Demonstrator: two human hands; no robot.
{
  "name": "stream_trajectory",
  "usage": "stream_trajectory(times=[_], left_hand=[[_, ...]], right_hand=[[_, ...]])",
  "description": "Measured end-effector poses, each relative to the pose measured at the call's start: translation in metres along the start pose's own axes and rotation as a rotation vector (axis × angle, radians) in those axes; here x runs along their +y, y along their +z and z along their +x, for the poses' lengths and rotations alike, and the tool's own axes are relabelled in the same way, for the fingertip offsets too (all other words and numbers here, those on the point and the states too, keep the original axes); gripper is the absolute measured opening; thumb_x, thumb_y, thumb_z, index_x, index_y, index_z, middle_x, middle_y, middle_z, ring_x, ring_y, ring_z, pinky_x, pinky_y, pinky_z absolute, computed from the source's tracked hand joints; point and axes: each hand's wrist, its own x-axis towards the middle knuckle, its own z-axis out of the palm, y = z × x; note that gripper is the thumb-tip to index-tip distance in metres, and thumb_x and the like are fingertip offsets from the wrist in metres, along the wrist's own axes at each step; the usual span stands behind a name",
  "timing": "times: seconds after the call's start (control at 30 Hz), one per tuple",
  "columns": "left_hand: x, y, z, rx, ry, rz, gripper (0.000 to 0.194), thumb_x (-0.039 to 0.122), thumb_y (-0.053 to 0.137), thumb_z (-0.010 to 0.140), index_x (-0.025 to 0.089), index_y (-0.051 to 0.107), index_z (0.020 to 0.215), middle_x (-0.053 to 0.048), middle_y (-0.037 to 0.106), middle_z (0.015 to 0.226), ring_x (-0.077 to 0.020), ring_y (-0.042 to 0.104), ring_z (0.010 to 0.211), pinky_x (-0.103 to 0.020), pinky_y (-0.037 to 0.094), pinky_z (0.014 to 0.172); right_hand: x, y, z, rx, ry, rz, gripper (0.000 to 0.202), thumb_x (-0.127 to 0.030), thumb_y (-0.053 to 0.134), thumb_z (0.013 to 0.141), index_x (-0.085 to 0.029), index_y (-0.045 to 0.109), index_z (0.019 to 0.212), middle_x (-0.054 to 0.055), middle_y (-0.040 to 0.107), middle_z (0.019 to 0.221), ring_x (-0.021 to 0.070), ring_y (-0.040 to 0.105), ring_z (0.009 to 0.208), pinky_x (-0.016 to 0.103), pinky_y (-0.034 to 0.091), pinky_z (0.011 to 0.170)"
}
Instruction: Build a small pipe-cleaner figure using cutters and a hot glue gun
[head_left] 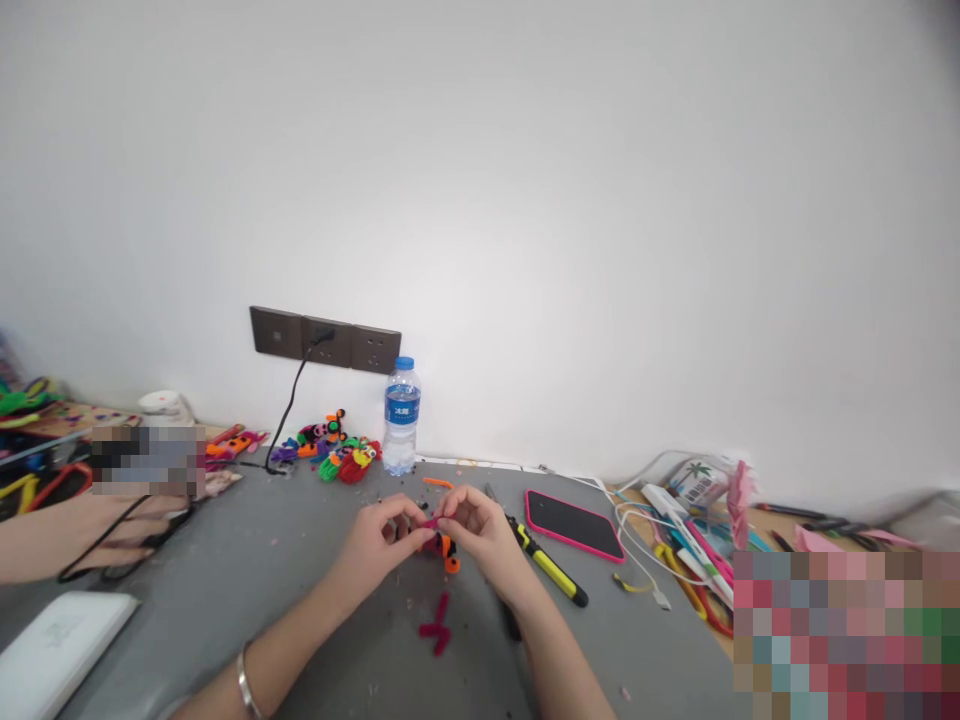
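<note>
My left hand (384,538) and my right hand (480,535) meet over the grey mat. Thumb and fingers of both are pinched on a short piece of magenta pipe cleaner (433,523). Just under my fingertips is a small orange-and-black fuzzy piece (451,563); my fingers partly hide it, and I cannot tell whether it is joined to the magenta one. Nearer to me, several bent magenta pipe cleaner pieces (436,630) lie on the mat. To the right of my right hand rests a tool with yellow-and-black handles (553,572), partly covered by that hand.
A water bottle (402,425) stands by the wall beside colourful pipe cleaner figures (352,460). A pink-cased phone (574,524) and white cables (637,545) lie right. Another person's hand (135,520) is at left, behind a white box-like device (64,650).
</note>
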Motion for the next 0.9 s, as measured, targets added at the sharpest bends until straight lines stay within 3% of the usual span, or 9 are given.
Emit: stream_trajectory(times=[0.2, 0.37, 0.57, 0.77, 0.9], left_hand=[[-0.002, 0.0006, -0.0003, 0.013, -0.005, -0.02, 0.019, 0.035, 0.067, 0.075, 0.017, 0.065, 0.069, 0.0, 0.062, 0.063, -0.0135, 0.051, 0.057, -0.022, 0.033, 0.051], [-0.0087, -0.0012, 0.0031, -0.036, -0.061, -0.201, 0.023, 0.038, 0.066, 0.075, 0.017, 0.064, 0.069, -0.001, 0.063, 0.064, -0.0155, 0.055, 0.063, -0.023, 0.04, 0.058], [-0.0037, -0.0022, 0.0028, -0.058, -0.193, -0.3, 0.03, 0.045, 0.069, 0.072, 0.016, 0.069, 0.073, 0.0, 0.063, 0.06, -0.0128, 0.051, 0.056, -0.022, 0.036, 0.053], [-0.0026, -0.0014, 0.0031, 0.002, -0.255, -0.33, 0.033, 0.046, 0.071, 0.069, 0.015, 0.075, 0.081, -0.002, 0.064, 0.056, -0.0131, 0.05, 0.053, -0.021, 0.03, 0.048], [-0.0026, -0.0027, 0.0032, 0.07, -0.239, -0.317, 0.029, 0.043, 0.073, 0.066, 0.016, 0.077, 0.077, -0.003, 0.066, 0.055, -0.0158, 0.054, 0.055, -0.024, 0.038, 0.053]], right_hand=[[-0.0007, 0.0011, 0.0, -0.004, -0.014, -0.002, 0.028, -0.04, 0.072, 0.075, -0.021, 0.052, 0.075, 0.001, 0.057, 0.077, 0.0161, 0.056, 0.075, 0.029, 0.047, 0.072], [0.0001, 0.0013, -0.001, 0.023, -0.009, -0.049, 0.024, -0.037, 0.07, 0.076, -0.02, 0.053, 0.076, 0.0, 0.057, 0.074, 0.0153, 0.055, 0.071, 0.028, 0.045, 0.067], [-0.0019, 0.0039, -0.0028, 0.058, -0.155, -0.284, 0.005, -0.022, 0.061, 0.08, -0.02, 0.057, 0.078, 0.001, 0.057, 0.076, 0.016, 0.055, 0.073, 0.028, 0.045, 0.07], [0.0022, 0.0059, -0.003, 0.07, -0.248, -0.447, 0.009, -0.012, 0.056, 0.08, -0.021, 0.059, 0.082, 0.001, 0.06, 0.081, 0.0174, 0.058, 0.078, 0.03, 0.045, 0.074], [0.0024, 0.007, -0.0016, 0.092, -0.265, -0.472, 0.006, -0.015, 0.058, 0.08, -0.021, 0.059, 0.08, 0.001, 0.061, 0.079, 0.0181, 0.056, 0.078, 0.031, 0.043, 0.073]])
